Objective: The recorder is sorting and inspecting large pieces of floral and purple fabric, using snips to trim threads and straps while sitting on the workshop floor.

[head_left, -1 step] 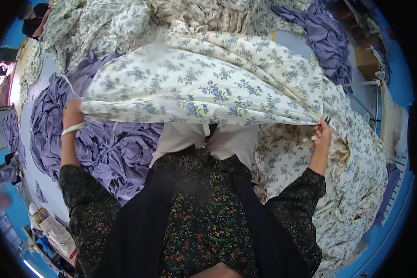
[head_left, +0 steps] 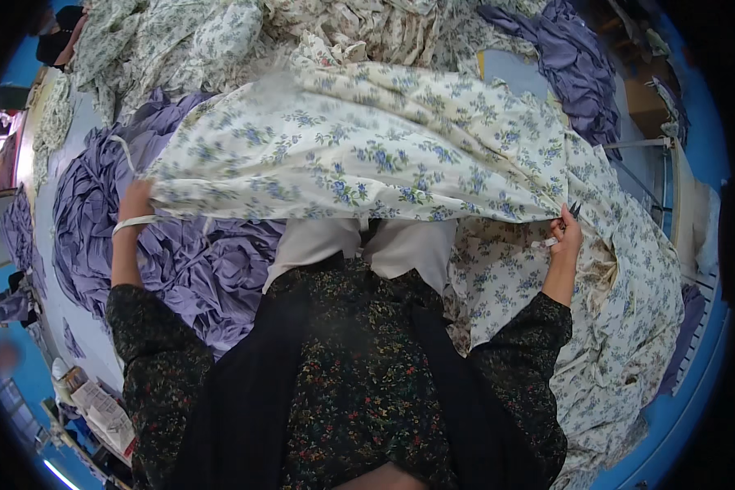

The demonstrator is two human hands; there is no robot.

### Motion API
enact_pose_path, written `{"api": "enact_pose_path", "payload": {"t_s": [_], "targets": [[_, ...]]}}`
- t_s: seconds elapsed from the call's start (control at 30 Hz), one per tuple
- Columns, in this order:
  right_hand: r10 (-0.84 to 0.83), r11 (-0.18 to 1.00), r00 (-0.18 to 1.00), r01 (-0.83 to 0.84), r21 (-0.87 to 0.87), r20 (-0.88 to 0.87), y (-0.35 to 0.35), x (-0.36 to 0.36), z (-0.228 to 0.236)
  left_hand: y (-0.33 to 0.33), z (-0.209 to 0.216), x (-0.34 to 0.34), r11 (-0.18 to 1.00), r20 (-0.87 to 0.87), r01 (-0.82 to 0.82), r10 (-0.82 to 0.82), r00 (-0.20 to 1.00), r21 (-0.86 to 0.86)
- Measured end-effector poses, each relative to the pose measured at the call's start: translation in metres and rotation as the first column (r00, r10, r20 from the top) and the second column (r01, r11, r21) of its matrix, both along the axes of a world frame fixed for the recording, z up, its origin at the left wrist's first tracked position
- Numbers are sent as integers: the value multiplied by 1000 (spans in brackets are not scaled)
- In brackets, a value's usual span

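A white floral cloth [head_left: 367, 167] with blue flowers is stretched in front of me between my two hands. My left hand [head_left: 137, 200] is closed on its left end, with a white tie [head_left: 135, 220] trailing across the wrist. At the opposite end, my right hand [head_left: 567, 232] pinches the near edge. A small dark pointed tool, apparently thread snips [head_left: 576, 210], sticks out of that same hand. Something small and white [head_left: 545, 243] shows at its fingers. The cloth's far part runs into more floral fabric on the right.
Purple fabric [head_left: 212, 269] lies heaped on the left, partly under the held cloth. More floral fabric [head_left: 621, 327] spreads at the right. Large floral heaps [head_left: 171, 49] fill the far side, with another purple bundle [head_left: 576, 73] at far right. A metal frame [head_left: 641, 144] stands beyond the right edge.
My left hand has shifted slightly to the right, and the cloth hangs a little looser with more ripples. My right hand stays almost in place, still gripping the edge.
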State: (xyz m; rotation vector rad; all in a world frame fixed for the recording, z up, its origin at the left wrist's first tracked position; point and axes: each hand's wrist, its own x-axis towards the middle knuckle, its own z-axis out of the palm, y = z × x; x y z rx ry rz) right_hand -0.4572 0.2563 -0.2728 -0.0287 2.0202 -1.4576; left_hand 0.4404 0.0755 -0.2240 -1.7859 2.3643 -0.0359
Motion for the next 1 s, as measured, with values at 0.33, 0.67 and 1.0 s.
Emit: {"api": "enact_pose_path", "payload": {"t_s": [0.33,0.67,1.0], "targets": [[-12,845,999,-17,-534,-50,-10,29,125,65,34,-348,859,-523,404,-511,682,-314],[515,755,564,-656,30,-645,-45,53,90,-52,-11,-277,914,-800,167,222,558,370],[713,673,595,-730,121,-371,-63,78,-22,-41,-14,-273,905,-723,88,270,636,416]]}}
